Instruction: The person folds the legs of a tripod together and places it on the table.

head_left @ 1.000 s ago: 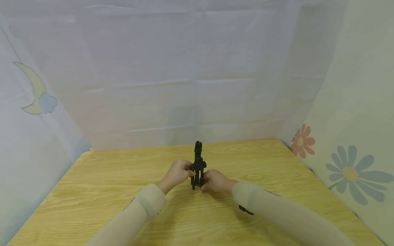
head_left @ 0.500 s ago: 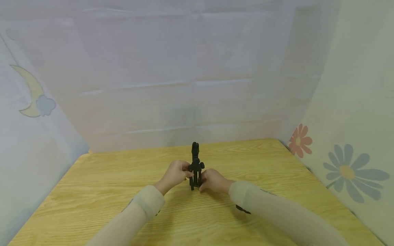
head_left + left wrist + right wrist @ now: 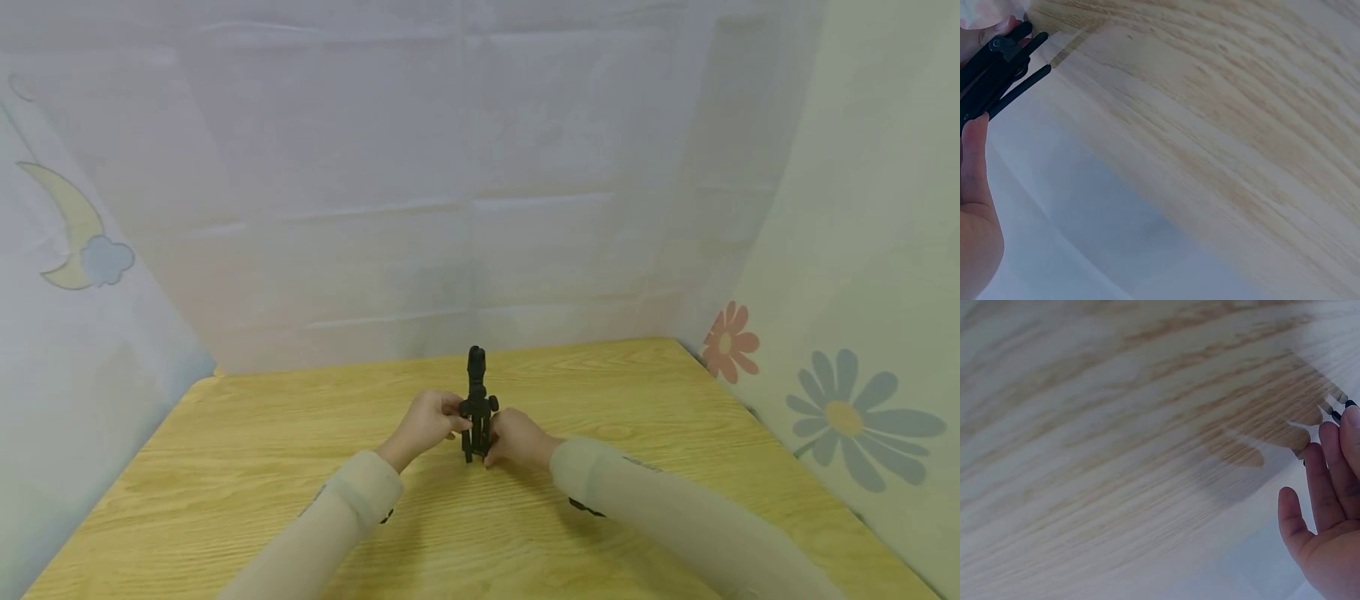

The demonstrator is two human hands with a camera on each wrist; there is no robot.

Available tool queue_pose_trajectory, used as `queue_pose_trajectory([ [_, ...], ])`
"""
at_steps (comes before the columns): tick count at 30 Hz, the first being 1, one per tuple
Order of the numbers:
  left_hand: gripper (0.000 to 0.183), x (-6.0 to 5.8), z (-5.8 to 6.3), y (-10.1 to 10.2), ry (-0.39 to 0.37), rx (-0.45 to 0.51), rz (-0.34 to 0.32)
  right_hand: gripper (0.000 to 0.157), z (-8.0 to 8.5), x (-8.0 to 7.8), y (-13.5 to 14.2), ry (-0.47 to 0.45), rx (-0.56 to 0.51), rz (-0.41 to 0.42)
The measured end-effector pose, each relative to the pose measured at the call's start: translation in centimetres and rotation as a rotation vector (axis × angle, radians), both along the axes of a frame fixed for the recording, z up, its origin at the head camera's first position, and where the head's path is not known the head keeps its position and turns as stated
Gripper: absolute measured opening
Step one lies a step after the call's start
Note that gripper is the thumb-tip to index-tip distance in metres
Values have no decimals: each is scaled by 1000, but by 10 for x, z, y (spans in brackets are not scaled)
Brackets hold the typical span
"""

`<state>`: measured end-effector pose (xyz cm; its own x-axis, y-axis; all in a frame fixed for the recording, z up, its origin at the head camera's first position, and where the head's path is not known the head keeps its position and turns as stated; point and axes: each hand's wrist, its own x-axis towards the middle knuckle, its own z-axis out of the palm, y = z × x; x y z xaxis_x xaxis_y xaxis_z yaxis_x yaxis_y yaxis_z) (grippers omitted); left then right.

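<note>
The wooden table (image 3: pixel 300 517) had wavy brown lines in it, and the pale sheet (image 3: pixel 360 150) behind it had straight creases. Between your hands, near the table's middle, was a black tripod (image 3: pixel 476 406), with thin, straight legs and round knobs. Your left hand (image 3: pixel 423 423) pinched its side, while your right hand (image 3: pixel 517 437) pinched it lower down.

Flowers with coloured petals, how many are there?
2 on the pale right-hand wall: a small red flower, and a bigger grey-blue flower with a yellow centre, lower and farther right.
</note>
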<state>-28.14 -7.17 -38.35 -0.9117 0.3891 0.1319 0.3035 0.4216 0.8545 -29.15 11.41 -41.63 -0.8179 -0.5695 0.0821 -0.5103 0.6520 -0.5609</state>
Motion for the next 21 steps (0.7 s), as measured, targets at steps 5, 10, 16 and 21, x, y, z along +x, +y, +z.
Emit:
queue_pose_trajectory([
  [5, 13, -1, -2, 0, 25, -4, -8, 14, -6, -1, -1, 36, 1, -20],
  [10, 9, 1, -2, 0, 83, -35, -2, 13, -13, -2, 3, 36, -45, 23],
  [16, 8, 0, -3, 2, 171, -70, -33, 8, -11, -1, 17, -66, -169, 17],
  [21, 15, -5, -2, 0, 125, -62, -50, 19, -7, 0, 24, -152, -249, -116],
])
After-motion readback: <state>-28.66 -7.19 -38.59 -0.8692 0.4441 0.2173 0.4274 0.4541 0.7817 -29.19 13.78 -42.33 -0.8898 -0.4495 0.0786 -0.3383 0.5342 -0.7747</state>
